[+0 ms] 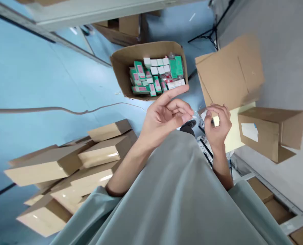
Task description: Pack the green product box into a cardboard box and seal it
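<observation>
My left hand (pixel 164 114) is in the middle of the view, its index finger stretched out and its thumb and middle finger pinched together. My right hand (pixel 218 124) faces it, fingers curled and thumb tip against the index finger. A faint, see-through bit (pixel 196 115) shows between the two sets of fingertips; I cannot make out what it is or which hand holds it. Beyond my left hand stands an open carton (pixel 121 69) holding several small green, white and pink boxes (pixel 151 76).
Closed cardboard boxes (pixel 97 160) are piled at the left. On the right are a flattened cardboard sheet (pixel 223 75) and an open carton (pixel 260 131) with a white label. A black tripod (pixel 214 30) stands at the back, and a cable (pixel 64 109) crosses the blue floor.
</observation>
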The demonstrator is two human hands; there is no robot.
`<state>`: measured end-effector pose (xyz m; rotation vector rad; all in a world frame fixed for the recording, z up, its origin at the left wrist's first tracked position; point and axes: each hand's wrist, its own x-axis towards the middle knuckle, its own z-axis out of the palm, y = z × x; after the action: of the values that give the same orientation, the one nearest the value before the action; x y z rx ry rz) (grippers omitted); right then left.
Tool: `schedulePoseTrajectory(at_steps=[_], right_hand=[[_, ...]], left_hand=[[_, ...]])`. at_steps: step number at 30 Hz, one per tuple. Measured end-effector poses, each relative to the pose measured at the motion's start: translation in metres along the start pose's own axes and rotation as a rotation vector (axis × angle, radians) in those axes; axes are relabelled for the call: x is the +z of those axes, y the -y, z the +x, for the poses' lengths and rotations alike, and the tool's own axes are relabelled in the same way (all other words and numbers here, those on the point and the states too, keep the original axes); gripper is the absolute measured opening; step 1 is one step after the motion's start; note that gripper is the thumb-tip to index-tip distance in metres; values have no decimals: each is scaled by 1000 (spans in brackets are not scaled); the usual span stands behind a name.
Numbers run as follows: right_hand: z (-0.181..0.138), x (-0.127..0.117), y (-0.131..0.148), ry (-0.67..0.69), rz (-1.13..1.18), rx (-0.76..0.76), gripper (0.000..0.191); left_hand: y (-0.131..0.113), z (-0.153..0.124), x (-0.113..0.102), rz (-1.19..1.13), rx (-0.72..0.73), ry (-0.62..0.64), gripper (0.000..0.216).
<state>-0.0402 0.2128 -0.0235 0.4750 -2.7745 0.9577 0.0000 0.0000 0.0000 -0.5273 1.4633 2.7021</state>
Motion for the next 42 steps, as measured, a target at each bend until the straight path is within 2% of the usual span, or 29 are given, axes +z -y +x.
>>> schedulePoseTrajectory(at_steps=[4,7,10,14,18,21,26,31,35,39,42], right_hand=[[27,57,45,151,27,-32,10],[46,88,70,238,43,-68,9],[66,121,85,320,51,-115,10],[90,178,88,479,39,-158,9],[105,248,80,608,54,-217,11],[111,302,70,665,78,-255,13],[111,388,52,742,55,-296,14],[103,494,18,835,80,-312,14],[86,605,-31,951,29,-202,12],[59,713,-81,1007,-80,10,40],[39,775,-109,986,-165,141,61]], left_hand=[[-25,5,-71,-57,-12,-136,60],[-29,11,-113,-111,-38,-268,55],[-20,22,-152,-169,-76,-420,50],[9,39,-209,-262,-136,-639,47],[46,56,-271,-313,-160,-844,44],[74,71,-314,-310,-166,-934,57],[124,105,-377,-319,-208,-1003,68],[194,158,-443,-321,-265,-1023,54],[264,207,-498,-293,-339,-1016,38],[330,248,-545,-222,-430,-1066,24],[374,272,-568,-220,-462,-1056,23]])
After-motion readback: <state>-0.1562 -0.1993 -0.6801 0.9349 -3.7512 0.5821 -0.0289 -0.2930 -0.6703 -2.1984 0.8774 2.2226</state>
